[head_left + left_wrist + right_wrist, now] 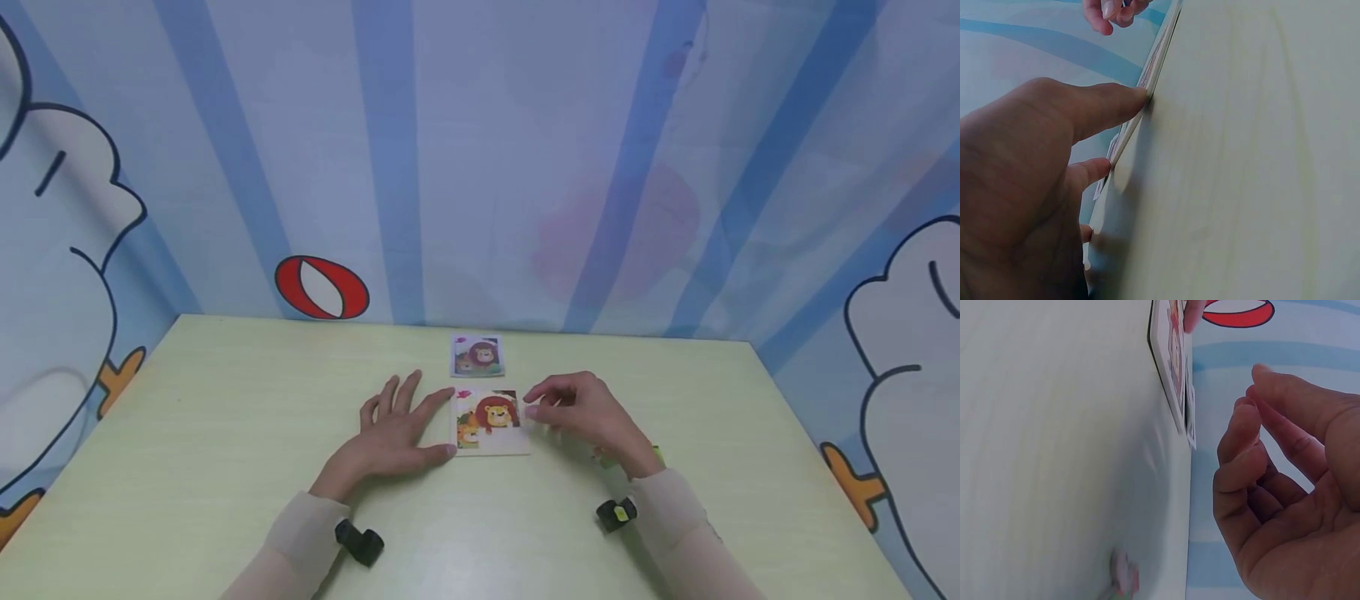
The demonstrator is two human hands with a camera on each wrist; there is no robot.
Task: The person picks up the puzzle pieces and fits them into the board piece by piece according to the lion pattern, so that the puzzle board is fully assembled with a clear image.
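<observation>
A square lion picture puzzle point(491, 421) lies flat on the table, its lower right part plain white. My left hand point(393, 437) spreads its fingers at the left side of it; index finger and thumb touch that edge near the corners. In the left wrist view the thumb point(1110, 106) presses against the board's edge point(1159, 65). My right hand point(588, 417) hovers just off the board's right edge, fingers loosely bent. The right wrist view shows nothing between its thumb and fingertips point(1244, 419).
Behind the puzzle lies a smaller lion picture card point(477, 357). Small colored pieces, partly hidden by the right forearm, lie on the table; one green piece point(657, 454) shows beside the wrist. A printed cloth backdrop point(487, 167) stands along the table's back edge.
</observation>
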